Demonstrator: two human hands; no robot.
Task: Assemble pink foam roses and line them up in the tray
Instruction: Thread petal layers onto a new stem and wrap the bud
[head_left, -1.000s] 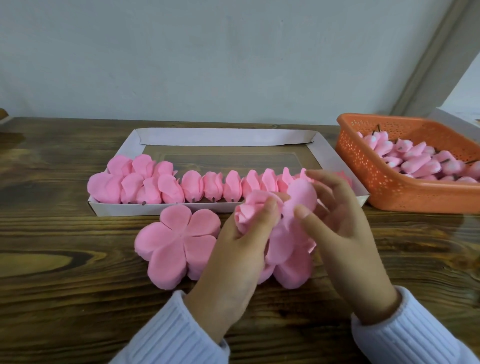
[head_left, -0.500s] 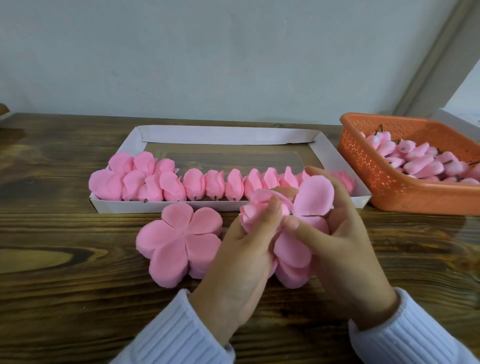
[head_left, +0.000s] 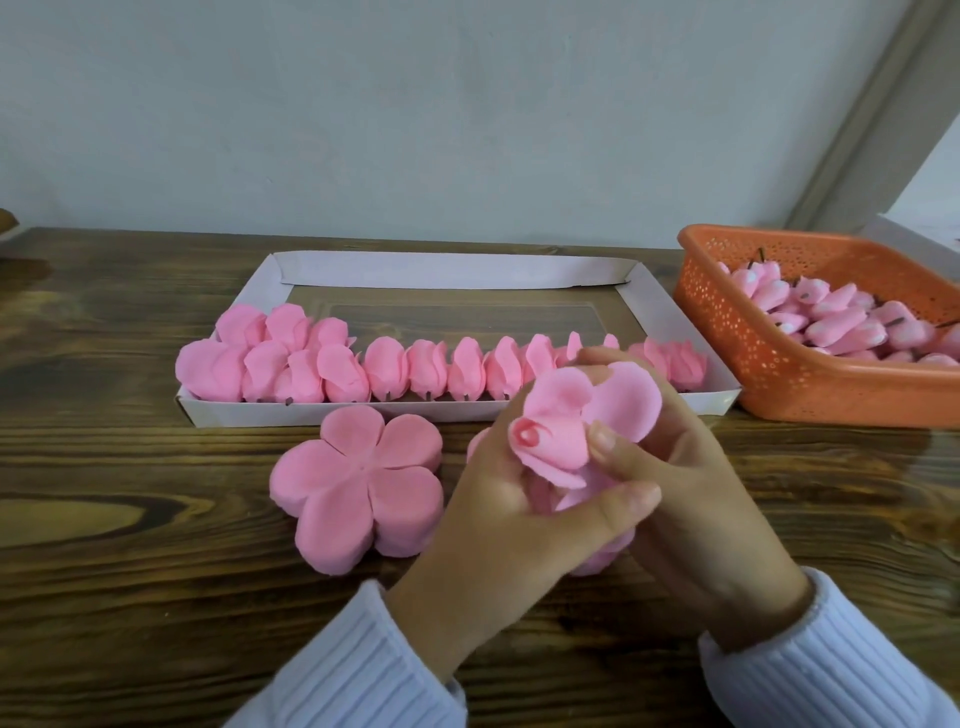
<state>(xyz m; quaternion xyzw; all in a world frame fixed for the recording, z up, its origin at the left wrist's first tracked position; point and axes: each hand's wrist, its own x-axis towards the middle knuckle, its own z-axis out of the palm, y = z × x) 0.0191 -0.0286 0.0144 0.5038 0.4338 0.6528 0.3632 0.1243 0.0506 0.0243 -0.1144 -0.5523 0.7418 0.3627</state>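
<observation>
Turned toward the camera since half a second ago, the half-built pink foam rose (head_left: 566, 431) at frame centre now shows its coiled heart, and the left thumb has slid from the bud's top to the lower petals. At centre left, one row of finished pink foam roses (head_left: 426, 369) lines the near wall of the white cardboard tray (head_left: 249, 413). Just below, a stack of flat five-petal pink foam blanks (head_left: 358, 483) sits on the dark wooden table (head_left: 130, 597). The left hand (head_left: 498, 525) grips the rose's base; the right hand (head_left: 691, 499) cups its outer petals, thumb pressing them inward. At right, an orange perforated plastic basket (head_left: 727, 332) holds many pink foam buds (head_left: 831, 322), so much work appears left.
</observation>
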